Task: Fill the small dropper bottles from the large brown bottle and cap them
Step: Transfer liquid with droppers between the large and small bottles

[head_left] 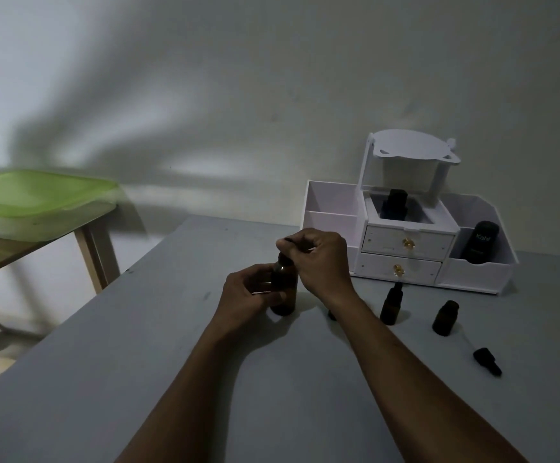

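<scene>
Brown vessel: the large brown glass bottle (283, 292) stands upright on the matt grey table top (138, 362), in front of the organiser.
Left hand: the left hand (248, 292) wraps round the bottle's body and steadies it.
Right hand: the right hand (318, 259) has its fingers curled over the bottle's dark top, pinching it. Whether the cap is seated or loose cannot be told.
Small bottle, capped: one small dark dropper bottle with its dropper top on (392, 304) stands to the right of the right wrist. Its fill level is not visible.
Small bottle, open: one small dark bottle without a top (445, 317) stands further right. Its loose black dropper cap (487, 361) lies on the table nearer the person.
Hidden item: a dark object sits behind the right wrist and cannot be identified.
Surroundings: a white plastic desk organiser with two drawers (405, 242) holds a black bottle marked "Kahf" (478, 242).
Progress, judged: at most one small bottle appears finished. At least one remains to be filled and capped, and pouring is not yet under way.
</scene>
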A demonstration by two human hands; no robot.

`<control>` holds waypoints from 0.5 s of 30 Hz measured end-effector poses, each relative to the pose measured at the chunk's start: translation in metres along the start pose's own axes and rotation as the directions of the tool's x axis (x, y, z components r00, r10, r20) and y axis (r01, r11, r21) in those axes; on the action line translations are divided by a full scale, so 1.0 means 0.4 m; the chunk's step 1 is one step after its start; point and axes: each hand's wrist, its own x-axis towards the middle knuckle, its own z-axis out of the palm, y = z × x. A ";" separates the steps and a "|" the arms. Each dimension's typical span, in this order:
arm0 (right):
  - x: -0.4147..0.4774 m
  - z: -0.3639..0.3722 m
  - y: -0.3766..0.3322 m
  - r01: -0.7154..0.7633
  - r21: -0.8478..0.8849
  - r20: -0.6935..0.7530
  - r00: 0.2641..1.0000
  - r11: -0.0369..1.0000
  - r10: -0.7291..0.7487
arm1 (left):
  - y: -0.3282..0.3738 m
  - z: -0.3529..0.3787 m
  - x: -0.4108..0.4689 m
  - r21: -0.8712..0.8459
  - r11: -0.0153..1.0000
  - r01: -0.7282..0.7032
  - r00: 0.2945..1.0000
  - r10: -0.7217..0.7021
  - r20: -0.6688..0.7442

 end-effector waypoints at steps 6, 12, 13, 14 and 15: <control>-0.005 0.014 0.009 0.036 0.011 -0.044 0.998 0.999 -0.036 | 0.000 -0.004 -0.009 -0.004 1.000 0.001 1.000 -0.001 0.002; -0.009 0.001 -0.011 0.083 0.039 -0.035 0.996 0.996 -0.082 | 0.008 -0.010 -0.023 -0.018 0.999 0.043 0.999 -0.043 -0.009; -0.006 -0.009 -0.022 0.093 0.059 -0.047 0.995 0.994 -0.090 | 0.009 -0.009 -0.023 -0.021 0.998 0.055 0.998 -0.056 -0.008; 0.001 -0.021 -0.037 0.108 0.080 -0.060 0.993 0.991 -0.104 | 0.010 -0.008 -0.023 -0.031 0.997 0.067 0.998 -0.067 -0.008; 0.010 -0.035 -0.054 0.126 0.098 -0.072 0.990 0.987 -0.119 | 0.013 -0.008 -0.025 -0.052 0.996 0.072 0.997 -0.073 -0.006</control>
